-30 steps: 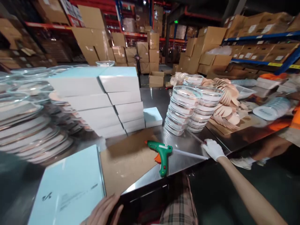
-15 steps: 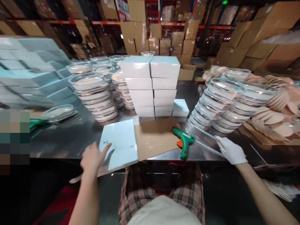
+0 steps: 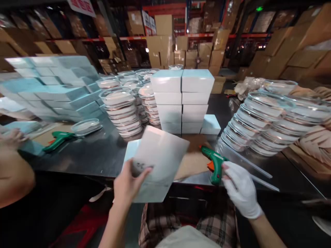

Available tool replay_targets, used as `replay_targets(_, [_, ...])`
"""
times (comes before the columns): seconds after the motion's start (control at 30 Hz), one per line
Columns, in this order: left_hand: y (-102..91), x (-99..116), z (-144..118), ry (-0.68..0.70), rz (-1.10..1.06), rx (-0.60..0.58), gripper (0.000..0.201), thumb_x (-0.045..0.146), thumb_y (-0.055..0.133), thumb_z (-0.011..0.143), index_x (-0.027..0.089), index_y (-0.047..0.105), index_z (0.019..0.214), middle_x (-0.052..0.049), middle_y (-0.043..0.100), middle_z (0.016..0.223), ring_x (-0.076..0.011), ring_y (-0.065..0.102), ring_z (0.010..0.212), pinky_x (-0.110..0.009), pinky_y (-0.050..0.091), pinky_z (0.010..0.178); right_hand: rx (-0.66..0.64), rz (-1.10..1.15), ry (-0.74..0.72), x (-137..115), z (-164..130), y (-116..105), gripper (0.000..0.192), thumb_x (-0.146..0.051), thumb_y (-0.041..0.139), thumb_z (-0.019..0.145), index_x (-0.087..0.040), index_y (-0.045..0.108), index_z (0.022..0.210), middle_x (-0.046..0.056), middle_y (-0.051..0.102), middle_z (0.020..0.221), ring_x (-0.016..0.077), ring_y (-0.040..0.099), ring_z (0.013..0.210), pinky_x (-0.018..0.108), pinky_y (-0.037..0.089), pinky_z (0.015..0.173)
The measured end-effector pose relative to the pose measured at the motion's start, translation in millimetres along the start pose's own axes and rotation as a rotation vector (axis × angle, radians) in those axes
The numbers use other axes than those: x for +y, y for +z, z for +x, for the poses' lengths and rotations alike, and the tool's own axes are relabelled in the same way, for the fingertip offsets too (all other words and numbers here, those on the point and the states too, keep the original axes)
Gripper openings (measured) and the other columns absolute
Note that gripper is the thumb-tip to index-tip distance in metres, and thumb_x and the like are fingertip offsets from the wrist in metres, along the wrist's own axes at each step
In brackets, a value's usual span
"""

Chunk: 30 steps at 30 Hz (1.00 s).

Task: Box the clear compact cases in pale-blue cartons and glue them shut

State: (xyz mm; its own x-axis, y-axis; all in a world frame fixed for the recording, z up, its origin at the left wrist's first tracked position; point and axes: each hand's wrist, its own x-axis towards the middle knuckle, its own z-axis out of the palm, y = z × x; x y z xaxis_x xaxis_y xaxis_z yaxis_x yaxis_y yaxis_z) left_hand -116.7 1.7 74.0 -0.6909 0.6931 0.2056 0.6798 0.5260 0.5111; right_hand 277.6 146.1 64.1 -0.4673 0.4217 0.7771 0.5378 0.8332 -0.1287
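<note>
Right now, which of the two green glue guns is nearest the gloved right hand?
The front glue gun at the brown cardboard, close beside the gloved right hand. The other glue gun lies far left, near a co-worker's hand.

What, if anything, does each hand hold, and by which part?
Left hand: pale flat panel, by its left side. Right hand: at the nearer glue gun; hold unclear.

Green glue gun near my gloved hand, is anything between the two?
Nothing visible stands between your gloved right hand and the green glue gun; the hand is right at its back end, though contact is hard to tell. The pale card in your left hand is off to the left, out of the way.
</note>
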Motion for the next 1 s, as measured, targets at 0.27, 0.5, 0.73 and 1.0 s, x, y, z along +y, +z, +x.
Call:
replay_targets(0.27, [50.7, -20, -70, 0.831, -0.059, -0.348, 0.016, 0.027, 0.076, 0.087, 0.025, 0.067, 0.101, -0.005, 0.078, 0.088, -0.0267, 0.078, 0.076, -0.030, 0.057, 0.064, -0.265, 0.359, 0.411, -80, -10, 52, 0.026, -0.029, 0.065, 0.092, -0.019, 0.070, 0.116, 0.013, 0.076, 0.106, 0.0289, 0.073, 0.097, 0.045, 0.063, 0.088])
replay_targets(0.5, [58.6, -49, -74, 0.665, -0.104, -0.651, 0.047, 0.040, 0.085, 0.084, 0.029, 0.063, 0.124, -0.005, 0.077, 0.108, -0.0271, 0.078, 0.087, -0.033, 0.059, 0.070, -0.538, 1.140, 1.114, -99, -57, 56, 0.053, -0.045, 0.072, 0.081, -0.023, 0.059, 0.128, 0.007, 0.076, 0.099, 0.0238, 0.075, 0.085, 0.038, 0.061, 0.082])
replay_targets(0.73, [88.6, -44, -86, 0.858, -0.192, -0.816, 0.140, 0.070, 0.096, 0.052, 0.023, 0.031, 0.167, -0.028, 0.048, 0.160, -0.0487, 0.052, 0.143, -0.065, 0.044, 0.116, -0.805, 1.395, 1.027, -92, -79, 51, 0.070, -0.082, 0.062, 0.084, -0.016, 0.076, 0.102, 0.011, 0.076, 0.103, 0.0295, 0.071, 0.101, 0.043, 0.056, 0.098])
replay_targets(1.0, [70.5, -38, -91, 0.451, -0.437, -0.796, 0.057, 0.054, 0.078, 0.087, 0.029, 0.070, 0.137, -0.016, 0.065, 0.137, -0.0369, 0.065, 0.128, -0.051, 0.056, 0.107, -0.439, 0.948, 0.930, -86, -123, 35, 0.084, -0.083, 0.059, 0.086, -0.021, 0.064, 0.142, 0.019, 0.069, 0.139, 0.0373, 0.067, 0.128, 0.050, 0.054, 0.109])
